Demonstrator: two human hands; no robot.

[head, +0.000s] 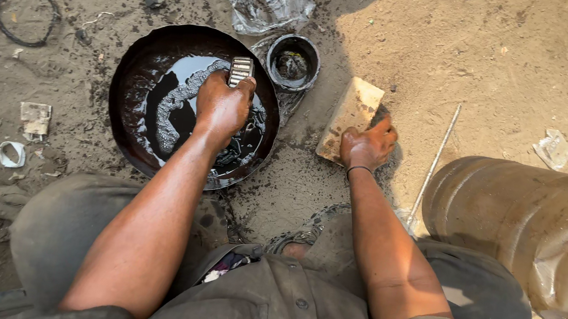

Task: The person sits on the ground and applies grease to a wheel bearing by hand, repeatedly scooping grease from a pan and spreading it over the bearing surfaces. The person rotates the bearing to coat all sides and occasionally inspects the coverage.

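we hold a ribbed metal bearing [241, 70] in our left hand [222, 104], the grip closed around it over the round black pan [134, 79] of dark oily liquid on the dirt ground [520, 59]; the bearing is up out of the liquid and looks wet, so the washing seems partly done, though we cannot tell how clean it is. our right hand [367, 146] rests with fingers curled on a tan block [352, 113] beside the pan, near a small dark tin [292, 62].

small can [292, 62] crowding pan [140, 73] rim, wooden block [351, 117] beside, open dirt [519, 67] right
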